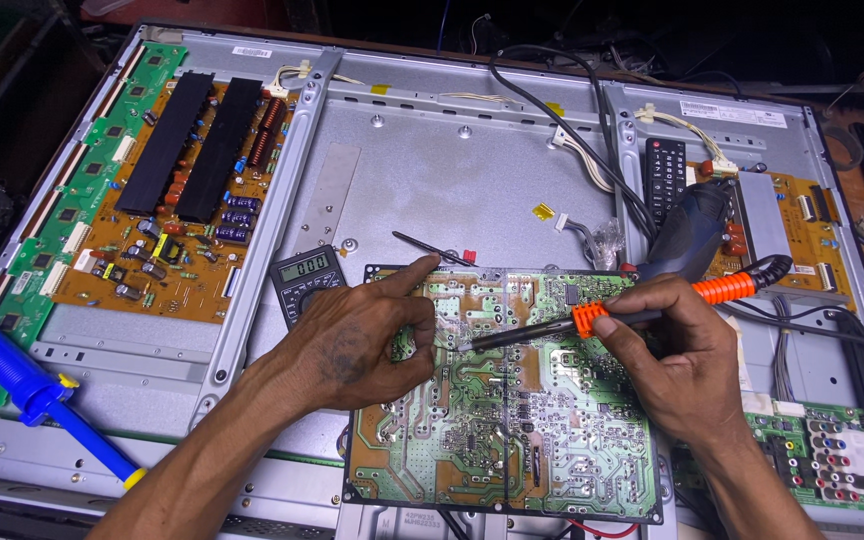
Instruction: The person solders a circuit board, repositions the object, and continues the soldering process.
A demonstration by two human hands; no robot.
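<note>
Green printed circuit board [502,400], solder side up, lies near centre on the opened grey metal television chassis [432,180]. Left hand [362,345] rests on the board's left part, forefinger extended, holding nothing. Right hand [677,365] at the board's right edge grips a black soldering iron with orange collar [612,312], tip touching the board between both hands. Small digital multimeter [304,277] lies just beyond the left hand.

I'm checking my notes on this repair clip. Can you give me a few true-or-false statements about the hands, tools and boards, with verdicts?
1. The right hand holds a soldering iron with an orange grip. True.
2. The left hand holds the blue desoldering pump. False: it rests on the green circuit board; the pump lies apart.
3. A multimeter lies beside the board. True.
4. The remote control lies on the board. False: it lies on the metal chassis.
</note>
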